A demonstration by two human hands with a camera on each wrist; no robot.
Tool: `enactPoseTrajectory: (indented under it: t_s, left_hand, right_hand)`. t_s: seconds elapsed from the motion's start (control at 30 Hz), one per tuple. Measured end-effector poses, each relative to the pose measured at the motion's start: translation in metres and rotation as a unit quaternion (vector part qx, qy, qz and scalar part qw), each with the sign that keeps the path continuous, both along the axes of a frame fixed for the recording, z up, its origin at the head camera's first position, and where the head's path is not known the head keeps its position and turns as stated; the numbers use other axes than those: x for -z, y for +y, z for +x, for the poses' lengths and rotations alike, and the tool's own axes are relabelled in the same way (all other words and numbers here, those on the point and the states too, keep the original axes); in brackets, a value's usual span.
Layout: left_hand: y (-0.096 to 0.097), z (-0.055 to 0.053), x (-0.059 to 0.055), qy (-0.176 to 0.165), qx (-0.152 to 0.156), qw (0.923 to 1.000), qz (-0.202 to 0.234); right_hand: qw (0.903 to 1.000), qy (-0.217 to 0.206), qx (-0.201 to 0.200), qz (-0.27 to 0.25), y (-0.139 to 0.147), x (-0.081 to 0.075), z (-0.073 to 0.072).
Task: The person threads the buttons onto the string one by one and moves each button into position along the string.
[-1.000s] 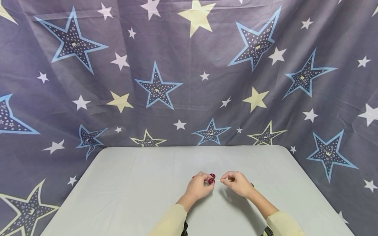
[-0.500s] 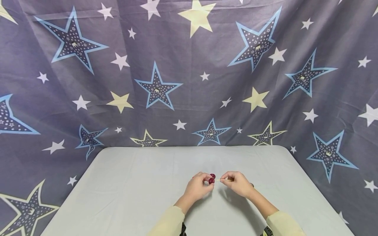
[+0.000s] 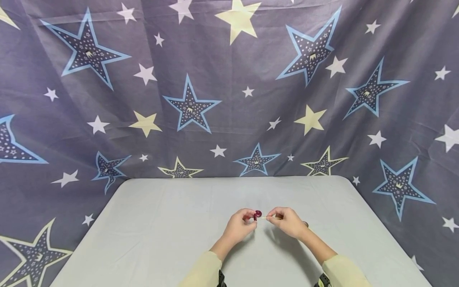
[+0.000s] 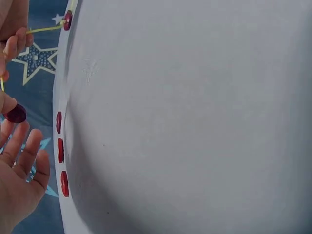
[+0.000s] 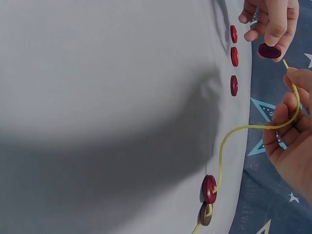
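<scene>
My left hand (image 3: pixel 237 227) pinches a dark red round button (image 5: pixel 269 50) between thumb and fingers; in the head view it is edge-on. Just right of it, my right hand (image 3: pixel 287 222) pinches a yellow cord (image 5: pixel 234 130) near its end. The cord's short free tip points at the held button, with a small gap between them. From the right hand the cord runs down through a red button (image 5: pixel 209 189) and a brownish button (image 5: pixel 206 214) on the table. Whether the held button's hole faces the tip cannot be made out.
Three loose red buttons, one of them the middle button (image 5: pixel 235 57), stand in a row on the pale table (image 3: pixel 161 239) beyond the left hand. A star-patterned curtain (image 3: pixel 229 87) hangs behind the table and along its sides.
My left hand has shifted slightly left and turned the button from face-on to edge-on in the head view. The right hand holds the cord almost still.
</scene>
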State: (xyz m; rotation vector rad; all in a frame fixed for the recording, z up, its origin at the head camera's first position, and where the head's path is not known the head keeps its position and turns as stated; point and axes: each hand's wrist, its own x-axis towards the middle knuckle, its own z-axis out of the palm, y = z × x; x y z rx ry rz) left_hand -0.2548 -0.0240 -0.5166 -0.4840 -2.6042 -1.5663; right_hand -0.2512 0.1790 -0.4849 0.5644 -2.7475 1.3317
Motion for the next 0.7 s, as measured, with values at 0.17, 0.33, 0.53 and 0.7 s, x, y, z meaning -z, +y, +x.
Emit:
enactPoseTrajectory:
  t_s: [0.17,0.33,0.53,0.7]
  left_hand:
    - [-0.001,0.000,0.003,-0.015,0.010,0.9990,0.040]
    - [-0.001,-0.001,0.007,-0.029,0.017,0.9962,0.080]
    - [-0.001,0.000,0.009,-0.048,0.021,0.9941,0.095]
    - [-0.001,0.009,-0.002,-0.057,0.031,0.9923,0.106]
  right_hand:
    - [1.0000,0.001,0.002,-0.001,-0.001,0.001,-0.001]
    - [1.0000,-0.002,0.005,-0.006,-0.003,0.000,0.000]
    - [0.9999,-0.004,0.008,-0.008,-0.007,-0.002,0.002]
    - [0.9998,-0.006,0.013,-0.012,-0.010,-0.003,0.002]
